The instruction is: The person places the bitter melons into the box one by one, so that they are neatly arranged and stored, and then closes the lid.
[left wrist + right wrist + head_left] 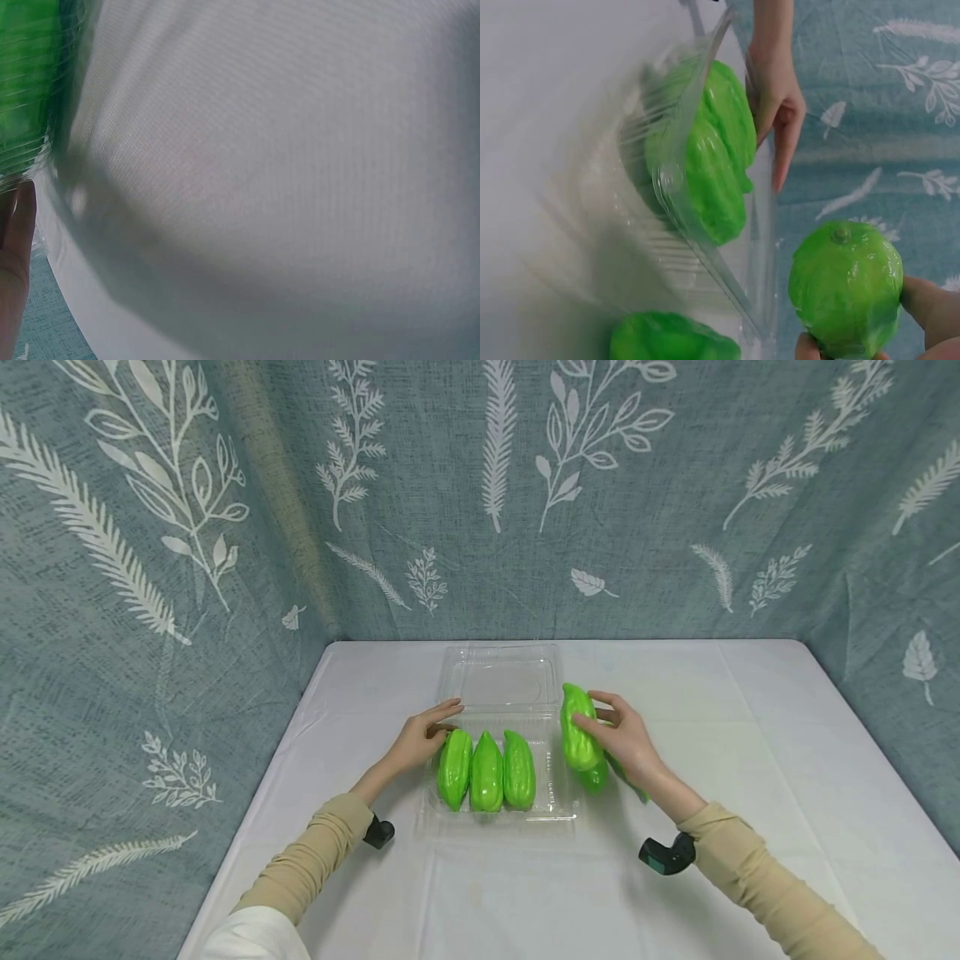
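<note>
Three glossy green bitter melons (pixel 487 772) lie side by side in the base of a clear plastic clamshell box (pixel 555 802). My right hand (pixel 626 739) grips another bitter melon (pixel 577 727) between thumb and fingers, raised beside the box's right edge. In the right wrist view this held melon (pixel 845 281) shows its round end. Below it, a further melon (pixel 595 778) rests to the right of the box, and one more (pixel 633 787) is mostly hidden by my hand. My left hand (pixel 416 739) is at the box's far left side, fingers extended, one fingertip touching its edge.
The box's open clear lid (pixel 502 678) lies flat behind the base. A white cloth covers the table (pixel 510 893). A blue-grey curtain with white leaf prints (pixel 465 577) hangs at the back and both sides. Dark wrist cameras (pixel 670 855) sit under both forearms.
</note>
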The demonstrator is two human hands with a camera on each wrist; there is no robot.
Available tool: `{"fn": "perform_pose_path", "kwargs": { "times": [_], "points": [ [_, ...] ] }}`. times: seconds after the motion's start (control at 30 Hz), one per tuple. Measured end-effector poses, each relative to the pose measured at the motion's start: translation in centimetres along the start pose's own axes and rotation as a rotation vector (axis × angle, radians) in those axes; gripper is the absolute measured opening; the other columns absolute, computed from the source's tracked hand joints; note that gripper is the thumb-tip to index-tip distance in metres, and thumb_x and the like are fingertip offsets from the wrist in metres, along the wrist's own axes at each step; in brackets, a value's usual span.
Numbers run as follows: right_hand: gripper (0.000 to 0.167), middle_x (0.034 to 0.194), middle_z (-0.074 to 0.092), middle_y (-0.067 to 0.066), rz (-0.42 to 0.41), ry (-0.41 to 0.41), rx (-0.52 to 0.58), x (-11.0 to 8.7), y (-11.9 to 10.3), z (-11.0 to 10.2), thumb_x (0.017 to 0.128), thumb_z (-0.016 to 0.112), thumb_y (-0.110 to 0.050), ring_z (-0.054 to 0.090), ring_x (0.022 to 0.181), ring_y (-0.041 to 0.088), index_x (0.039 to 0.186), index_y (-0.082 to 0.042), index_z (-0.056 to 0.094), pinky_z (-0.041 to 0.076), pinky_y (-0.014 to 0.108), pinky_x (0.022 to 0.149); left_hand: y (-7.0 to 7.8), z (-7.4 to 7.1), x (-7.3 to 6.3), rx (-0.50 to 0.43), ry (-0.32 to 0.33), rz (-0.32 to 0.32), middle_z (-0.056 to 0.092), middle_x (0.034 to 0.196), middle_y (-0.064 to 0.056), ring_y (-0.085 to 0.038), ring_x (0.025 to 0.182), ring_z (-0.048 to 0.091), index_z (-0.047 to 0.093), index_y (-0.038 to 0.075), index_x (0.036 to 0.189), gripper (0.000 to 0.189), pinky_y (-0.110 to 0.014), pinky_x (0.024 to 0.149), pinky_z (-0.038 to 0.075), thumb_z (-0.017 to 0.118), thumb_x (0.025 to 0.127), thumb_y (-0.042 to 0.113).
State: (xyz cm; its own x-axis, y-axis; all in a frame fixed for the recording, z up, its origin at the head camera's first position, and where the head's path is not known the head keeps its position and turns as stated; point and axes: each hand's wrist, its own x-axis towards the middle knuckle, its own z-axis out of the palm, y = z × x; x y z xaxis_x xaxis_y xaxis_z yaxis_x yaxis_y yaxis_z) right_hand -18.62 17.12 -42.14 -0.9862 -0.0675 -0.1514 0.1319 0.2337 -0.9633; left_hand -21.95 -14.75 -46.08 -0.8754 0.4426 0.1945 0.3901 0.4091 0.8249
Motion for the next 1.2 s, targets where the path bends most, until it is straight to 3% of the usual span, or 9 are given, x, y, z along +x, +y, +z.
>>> {"fn": "perform_pose_path", "kwargs": {
  "times": [0.3,0.63,0.77,1.0,1.1,1.2],
  "points": [
    [0.067,0.145,0.038,0.026,0.017,-0.033,-0.010,-0.1,0.1,0.7,0.092,0.061,-0.028,0.042,0.131,0.040,0.147,-0.007,0.030,0.046,0.048,0.106,0.3,0.0,-0.1,-0.004,-0.002,-0.008,0.034,0.146,-0.031,-0.048,0.111,0.057,0.045,-0.014,0.133,0.046,-0.047,0.096,0.052,0.041,0.087,-0.019],
    [0.068,0.146,0.037,0.026,0.042,-0.044,-0.029,-0.3,0.3,1.3,0.091,0.062,-0.031,0.041,0.132,0.040,0.147,-0.008,0.031,0.046,0.049,0.105,0.4,0.0,-0.1,-0.003,-0.001,-0.008,0.034,0.146,-0.032,-0.048,0.111,0.057,0.045,-0.014,0.133,0.046,-0.047,0.096,0.052,0.042,0.087,-0.019],
    [0.066,0.144,0.040,0.025,0.045,-0.040,-0.030,-0.3,0.7,1.5,0.091,0.063,-0.031,0.043,0.130,0.039,0.145,-0.009,0.033,0.050,0.041,0.099,0.5,0.0,-0.1,0.003,0.003,-0.006,0.034,0.145,-0.032,-0.049,0.111,0.057,0.045,-0.014,0.132,0.046,-0.048,0.096,0.052,0.042,0.087,-0.019],
    [0.064,0.142,0.043,0.024,0.047,-0.045,-0.015,-0.2,0.9,2.0,0.090,0.063,-0.027,0.045,0.129,0.037,0.144,-0.008,0.035,0.050,0.021,0.078,0.6,0.0,-0.1,0.011,0.006,-0.005,0.034,0.145,-0.032,-0.049,0.114,0.055,0.045,-0.015,0.132,0.046,-0.049,0.098,0.051,0.042,0.087,-0.020],
    [0.064,0.142,0.041,0.024,0.047,-0.051,-0.020,-0.2,1.0,2.3,0.090,0.064,-0.027,0.043,0.130,0.037,0.144,-0.007,0.035,0.052,0.024,0.080,0.6,0.0,-0.1,0.010,0.006,-0.005,0.034,0.145,-0.032,-0.049,0.115,0.054,0.045,-0.015,0.132,0.045,-0.049,0.098,0.050,0.042,0.087,-0.020],
    [0.064,0.143,0.040,0.024,0.040,-0.055,-0.037,-0.2,1.1,2.5,0.090,0.064,-0.028,0.042,0.131,0.038,0.144,-0.007,0.036,0.053,0.034,0.091,0.6,0.0,-0.1,0.007,0.007,-0.006,0.034,0.145,-0.032,-0.049,0.115,0.054,0.045,-0.015,0.132,0.045,-0.048,0.098,0.050,0.041,0.086,-0.020]
  ]
}}
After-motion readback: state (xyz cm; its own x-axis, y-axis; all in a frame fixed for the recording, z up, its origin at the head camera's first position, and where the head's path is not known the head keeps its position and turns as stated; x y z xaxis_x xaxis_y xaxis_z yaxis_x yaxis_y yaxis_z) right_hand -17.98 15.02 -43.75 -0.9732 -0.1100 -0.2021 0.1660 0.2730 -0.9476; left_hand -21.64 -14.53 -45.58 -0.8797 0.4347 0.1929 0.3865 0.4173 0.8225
